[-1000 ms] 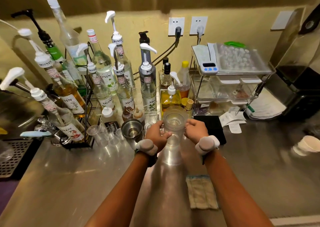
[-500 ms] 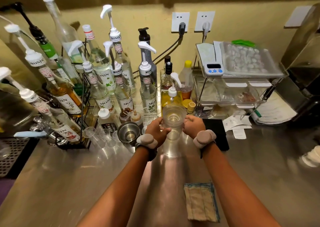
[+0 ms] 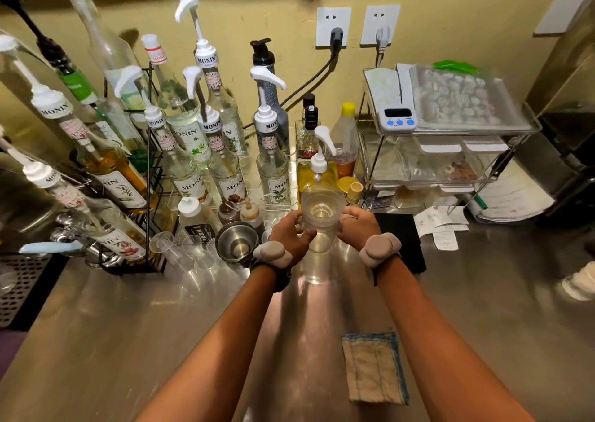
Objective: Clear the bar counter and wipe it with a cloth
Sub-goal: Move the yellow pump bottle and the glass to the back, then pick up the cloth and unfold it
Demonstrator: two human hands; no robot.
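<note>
A stack of clear plastic cups (image 3: 322, 215) stands on the steel bar counter (image 3: 128, 325) near the back row of bottles. My left hand (image 3: 289, 233) grips its left side and my right hand (image 3: 359, 228) grips its right side, fingers curled round it. A folded beige cloth (image 3: 375, 367) with a blue edge lies flat on the counter beside my right forearm, nearer to me.
Several syrup pump bottles (image 3: 222, 151) fill the back left, some in a black wire rack (image 3: 141, 260). A steel jigger cup (image 3: 236, 241) and small clear glasses (image 3: 180, 247) stand left of my hands. A black pad (image 3: 402, 238), receipts (image 3: 442, 225) and a wire shelf (image 3: 450, 151) sit right.
Both hands have pushed the cup stack a little farther toward the back row of bottles. The view has shifted, so the cloth appears lower.
</note>
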